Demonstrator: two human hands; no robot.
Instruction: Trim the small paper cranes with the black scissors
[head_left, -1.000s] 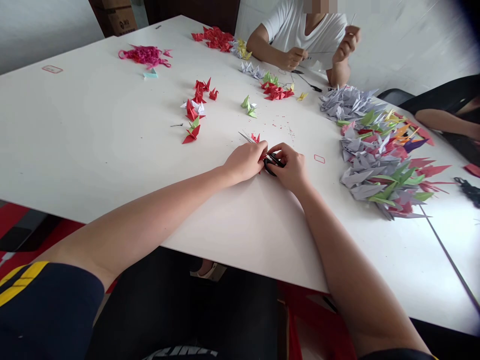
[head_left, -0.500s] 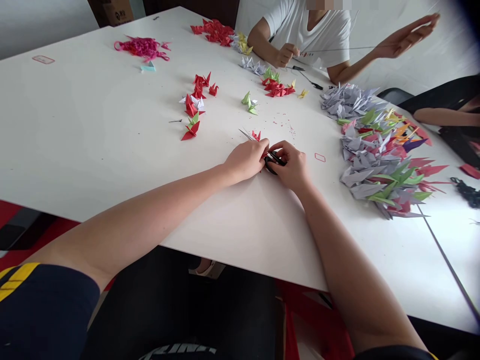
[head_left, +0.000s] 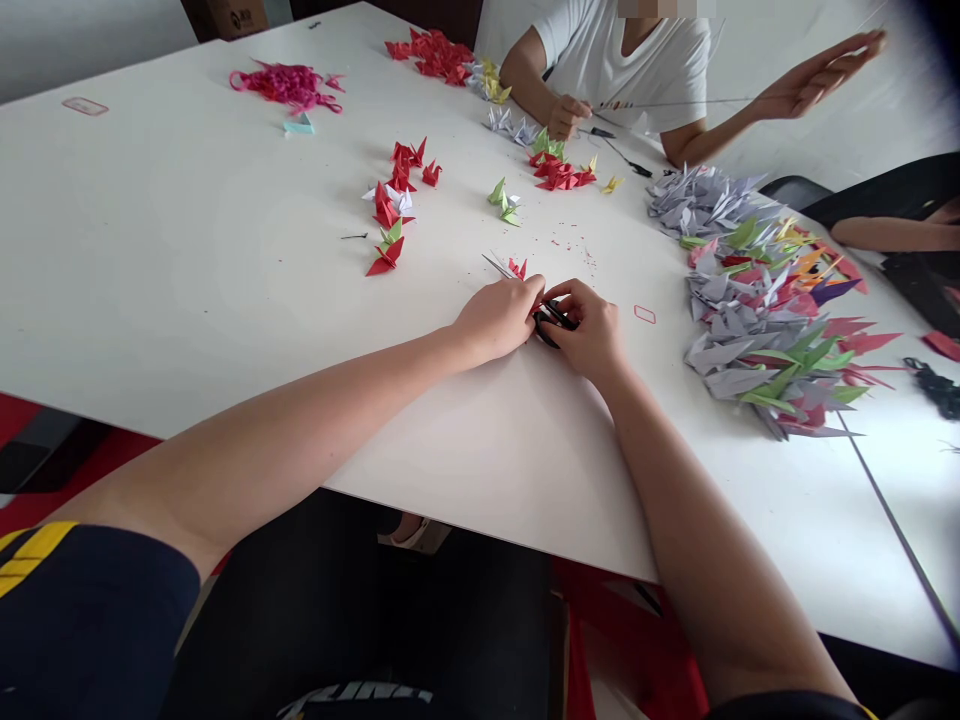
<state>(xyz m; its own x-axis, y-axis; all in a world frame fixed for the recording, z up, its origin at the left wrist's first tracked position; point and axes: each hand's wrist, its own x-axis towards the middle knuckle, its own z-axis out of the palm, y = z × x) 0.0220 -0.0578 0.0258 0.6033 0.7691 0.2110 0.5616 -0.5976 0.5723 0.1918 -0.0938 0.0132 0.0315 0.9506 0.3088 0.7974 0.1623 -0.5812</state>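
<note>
My right hand has its fingers around the black handles of a pair of scissors, and those handles show between my two hands. The steel blades stick out past my left hand toward the far side of the table. My left hand presses close against the scissors and a small red origami crane, partly hidden under my fingers. I cannot see exactly where the blades meet the paper. Both hands rest just above the white table.
Across the table, a person in a white T-shirt draws out a long thin thread. A large heap of grey, green and red paper cranes lies to my right. Loose red, white and green cranes and a pink tangle lie ahead left.
My hands have barely moved. The person opposite has swung one hand up and outward to the right, drawing out a long thread. The view has tilted slightly, shifting the table items upward.
</note>
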